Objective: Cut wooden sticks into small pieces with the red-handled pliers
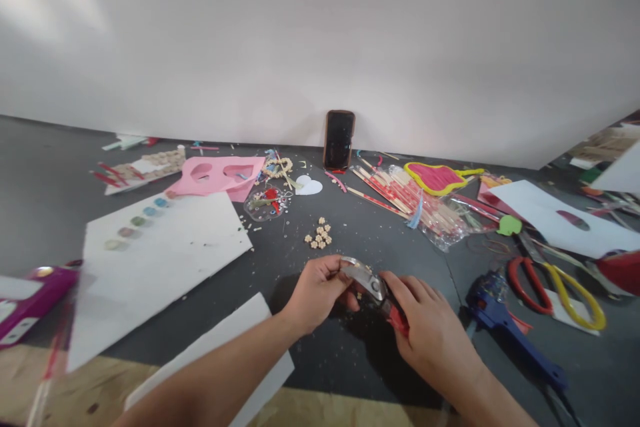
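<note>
My right hand (425, 320) is wrapped round the red handles of a pair of pruning shears (367, 280), whose silver curved blades point to the left. At the blades, my left hand (320, 290) is closed with thumb and fingers pinched together. What it holds there is too small and hidden to make out. Just beyond the hands lies a small heap of pale flower-shaped wooden pieces (320, 235). Another such small piece (359, 295) shows beneath the blades, between the hands.
A phone (339, 140) leans upright against the wall. At right lie a blue glue gun (515, 333), scissors (563, 287) and wrapped red-patterned sticks (420, 203). White board (165, 267), pink cut-out sheet (220, 173) and a bead dish (265, 205) are left. A purple tool (37, 300) lies far left.
</note>
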The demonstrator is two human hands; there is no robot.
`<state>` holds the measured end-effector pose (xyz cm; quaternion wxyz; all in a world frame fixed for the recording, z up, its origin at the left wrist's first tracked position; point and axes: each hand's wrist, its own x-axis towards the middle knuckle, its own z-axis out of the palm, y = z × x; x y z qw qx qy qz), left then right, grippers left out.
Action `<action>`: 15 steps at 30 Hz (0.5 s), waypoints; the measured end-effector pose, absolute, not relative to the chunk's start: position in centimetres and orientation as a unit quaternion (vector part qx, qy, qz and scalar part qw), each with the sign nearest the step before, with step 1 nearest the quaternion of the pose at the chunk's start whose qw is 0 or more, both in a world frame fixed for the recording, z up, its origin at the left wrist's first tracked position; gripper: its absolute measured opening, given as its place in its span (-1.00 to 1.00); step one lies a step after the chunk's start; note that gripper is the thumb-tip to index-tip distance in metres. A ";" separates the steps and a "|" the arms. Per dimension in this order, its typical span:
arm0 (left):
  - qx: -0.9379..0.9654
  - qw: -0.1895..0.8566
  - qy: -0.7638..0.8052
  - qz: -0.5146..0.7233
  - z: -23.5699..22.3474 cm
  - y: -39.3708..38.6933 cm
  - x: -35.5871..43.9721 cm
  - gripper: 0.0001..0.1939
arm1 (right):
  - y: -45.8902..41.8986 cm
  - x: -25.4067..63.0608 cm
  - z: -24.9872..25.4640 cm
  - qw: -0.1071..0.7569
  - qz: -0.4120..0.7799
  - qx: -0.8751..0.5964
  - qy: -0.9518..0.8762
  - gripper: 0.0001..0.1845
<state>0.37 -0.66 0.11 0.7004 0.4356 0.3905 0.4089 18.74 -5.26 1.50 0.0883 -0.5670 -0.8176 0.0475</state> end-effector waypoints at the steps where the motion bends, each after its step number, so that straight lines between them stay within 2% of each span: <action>1: 0.434 0.700 0.392 0.409 0.2 -0.7 0.4 -0.81 | -5.3 18.8 1.5 0.085 0.048 -0.569 -0.816 -0.45; 15: 0.441 0.678 0.403 0.428 0.6 -0.4 0.1 -0.89 | -5.1 18.3 1.4 0.096 0.013 -0.575 -0.813 -0.37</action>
